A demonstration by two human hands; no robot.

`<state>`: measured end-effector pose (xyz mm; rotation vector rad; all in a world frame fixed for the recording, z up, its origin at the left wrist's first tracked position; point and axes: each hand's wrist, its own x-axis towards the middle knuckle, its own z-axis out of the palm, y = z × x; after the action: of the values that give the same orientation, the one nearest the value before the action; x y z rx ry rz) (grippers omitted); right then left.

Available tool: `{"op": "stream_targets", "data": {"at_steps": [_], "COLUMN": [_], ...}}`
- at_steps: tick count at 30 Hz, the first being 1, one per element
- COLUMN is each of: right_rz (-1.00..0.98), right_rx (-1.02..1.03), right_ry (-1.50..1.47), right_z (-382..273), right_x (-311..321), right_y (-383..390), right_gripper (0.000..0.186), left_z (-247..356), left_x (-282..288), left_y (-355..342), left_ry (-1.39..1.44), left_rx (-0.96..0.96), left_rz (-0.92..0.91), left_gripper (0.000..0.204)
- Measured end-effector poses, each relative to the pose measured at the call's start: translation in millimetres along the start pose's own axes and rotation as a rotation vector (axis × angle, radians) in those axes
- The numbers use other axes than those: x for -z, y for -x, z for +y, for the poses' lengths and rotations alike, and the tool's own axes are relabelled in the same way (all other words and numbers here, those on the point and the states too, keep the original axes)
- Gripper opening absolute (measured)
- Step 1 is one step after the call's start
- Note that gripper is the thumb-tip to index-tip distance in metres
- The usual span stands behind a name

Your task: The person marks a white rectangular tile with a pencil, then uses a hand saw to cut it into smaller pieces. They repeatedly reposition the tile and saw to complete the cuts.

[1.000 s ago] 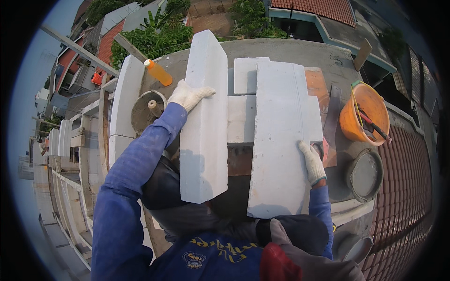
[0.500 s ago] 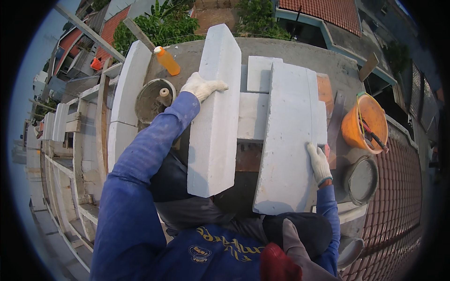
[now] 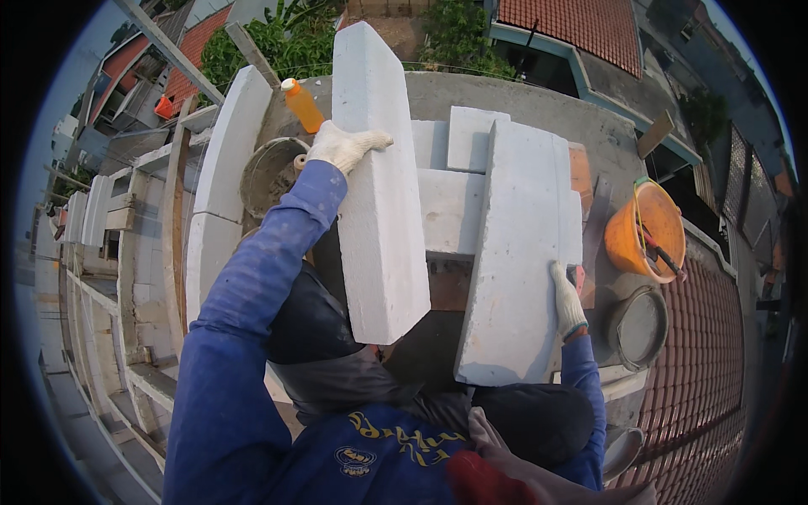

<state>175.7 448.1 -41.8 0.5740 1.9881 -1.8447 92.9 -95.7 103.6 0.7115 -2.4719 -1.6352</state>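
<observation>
My left hand (image 3: 341, 148), in a white knit glove, grips the upper part of a long white lightweight concrete block (image 3: 383, 202), thumb across its top face. This block stands tilted, its far end leaning left. My right hand (image 3: 569, 296), gloved too, lies with fingers stretched along the right edge of a second, wider block (image 3: 515, 252). That block rests on other white blocks (image 3: 450, 210) and its near end reaches my knees. Beside the right hand shows a red piece (image 3: 576, 275), partly hidden, near a long grey metal strip (image 3: 596, 215).
On the left stand a mortar bucket (image 3: 268, 181), an orange bottle (image 3: 301, 105) and a row of upright white blocks (image 3: 220, 177). To the right are an orange bucket (image 3: 627, 236) with a red-handled tool, a grey round tub (image 3: 638, 328) and a tiled roof (image 3: 694, 362) beyond the slab's edge.
The block in my left hand has swung left at its far end, and its near end has shifted slightly right and upward. My right hand stays at the wider block's edge.
</observation>
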Motion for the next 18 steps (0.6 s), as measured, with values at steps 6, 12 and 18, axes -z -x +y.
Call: {"op": "stream_targets", "data": {"at_steps": [6, 12, 18], "right_rz": [0.032, -0.001, -0.028], "right_rx": [0.005, -0.039, -0.038], "right_ry": [-0.072, -0.016, 0.029], "right_z": [-11.5, 16.2, 94.0], "right_x": [-9.6, 9.5, 62.0], "right_y": [15.3, 4.6, 68.3], "right_gripper": [0.060, 0.070, 0.075], "left_z": [7.8, 17.0, 9.0], "left_x": [-0.9, -5.2, -11.4], "left_y": [3.9, 8.7, -6.6], "left_ry": [-0.057, -0.095, -0.097], "left_rx": [-0.001, 0.023, 0.023], "left_rz": [0.024, 0.046, -0.005], "left_gripper": [0.064, 0.070, 0.071]}}
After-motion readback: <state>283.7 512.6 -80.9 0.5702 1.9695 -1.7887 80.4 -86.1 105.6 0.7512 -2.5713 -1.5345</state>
